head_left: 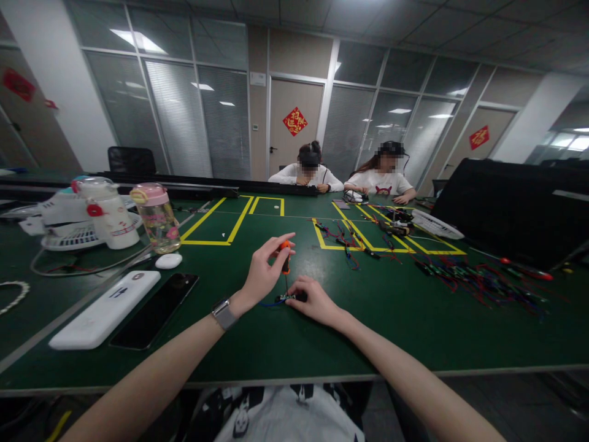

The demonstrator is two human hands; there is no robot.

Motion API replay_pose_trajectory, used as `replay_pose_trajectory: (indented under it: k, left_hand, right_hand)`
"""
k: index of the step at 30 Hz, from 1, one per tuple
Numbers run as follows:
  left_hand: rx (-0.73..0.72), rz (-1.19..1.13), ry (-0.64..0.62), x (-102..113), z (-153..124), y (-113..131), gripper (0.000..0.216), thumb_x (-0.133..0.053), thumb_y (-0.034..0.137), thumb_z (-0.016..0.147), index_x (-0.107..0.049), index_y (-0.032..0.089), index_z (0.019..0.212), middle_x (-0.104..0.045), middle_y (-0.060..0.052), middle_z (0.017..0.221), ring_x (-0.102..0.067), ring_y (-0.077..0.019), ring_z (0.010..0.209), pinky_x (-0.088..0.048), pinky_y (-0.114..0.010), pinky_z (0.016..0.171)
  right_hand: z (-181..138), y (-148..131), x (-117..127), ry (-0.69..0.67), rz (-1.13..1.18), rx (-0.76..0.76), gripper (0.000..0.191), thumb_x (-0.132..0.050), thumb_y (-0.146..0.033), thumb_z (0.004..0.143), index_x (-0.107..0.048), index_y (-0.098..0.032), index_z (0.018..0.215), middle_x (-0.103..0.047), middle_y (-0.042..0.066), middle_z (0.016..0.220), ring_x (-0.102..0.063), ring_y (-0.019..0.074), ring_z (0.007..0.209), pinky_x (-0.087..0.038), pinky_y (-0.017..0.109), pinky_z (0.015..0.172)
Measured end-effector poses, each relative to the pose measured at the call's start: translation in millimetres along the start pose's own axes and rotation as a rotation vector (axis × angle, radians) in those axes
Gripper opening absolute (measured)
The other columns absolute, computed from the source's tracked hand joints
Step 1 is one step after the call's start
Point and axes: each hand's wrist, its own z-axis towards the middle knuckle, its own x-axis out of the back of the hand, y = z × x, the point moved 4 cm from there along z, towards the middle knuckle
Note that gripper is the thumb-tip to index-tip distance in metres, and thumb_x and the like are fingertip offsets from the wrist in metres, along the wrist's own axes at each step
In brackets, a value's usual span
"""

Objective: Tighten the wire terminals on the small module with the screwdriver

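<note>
My left hand point(267, 267) is closed around the orange and black handle of a screwdriver point(286, 265), which stands upright with its shaft pointing down. The tip meets a small circuit board point(286, 298) lying on the green table. My right hand point(313, 299) rests on the table with its fingertips closed on the board's right side, beside a small black part. A blue wire point(269, 304) runs out from the board to the left. The fingers partly hide the board, so its details are hard to make out.
A white power bank point(105, 310), a black phone point(156, 310) and a white earbud case point(169, 261) lie at left, with bottles point(159, 218) behind. Piles of wired boards point(483, 276) spread at right near a white basket point(437, 224). Two people sit across the table.
</note>
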Motion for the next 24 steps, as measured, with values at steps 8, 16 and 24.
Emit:
replay_pose_trajectory:
  k: [8, 16, 24]
  left_hand:
    - [-0.007, 0.112, 0.107, 12.5, 5.8, -3.5, 0.014, -0.065, 0.028, 0.088, -0.069, 0.02, 0.099, -0.058, -0.001, 0.09, -0.061, -0.0131, 0.08, -0.052, -0.023, 0.07]
    - [0.037, -0.031, -0.05, -3.8, -2.2, -1.9, 0.037, -0.041, 0.029, 0.101, -0.049, 0.024, 0.136, -0.059, -0.009, 0.121, -0.066, -0.0161, 0.093, -0.056, -0.027, 0.076]
    - [-0.115, 0.204, 0.076, 7.3, 2.0, 9.8, 0.014, -0.067, 0.026, 0.087, -0.069, 0.022, 0.101, -0.055, 0.0, 0.084, -0.056, -0.0138, 0.076, -0.05, -0.026, 0.071]
  right_hand:
    - [0.7, 0.8, -1.0, 0.004, 0.0, -0.015, 0.006, -0.074, -0.016, 0.076, -0.07, -0.016, 0.081, -0.058, 0.001, 0.076, -0.055, 0.0155, 0.073, -0.042, 0.029, 0.07]
    - [0.3, 1.0, -1.1, -0.002, 0.013, -0.022, 0.007, -0.074, -0.015, 0.076, -0.07, -0.016, 0.081, -0.058, 0.002, 0.08, -0.055, 0.0157, 0.075, -0.043, 0.029, 0.072]
    - [0.1, 1.3, -0.7, 0.002, 0.006, -0.029, 0.008, -0.074, -0.015, 0.076, -0.069, -0.016, 0.082, -0.059, 0.002, 0.08, -0.055, 0.016, 0.076, -0.044, 0.03, 0.073]
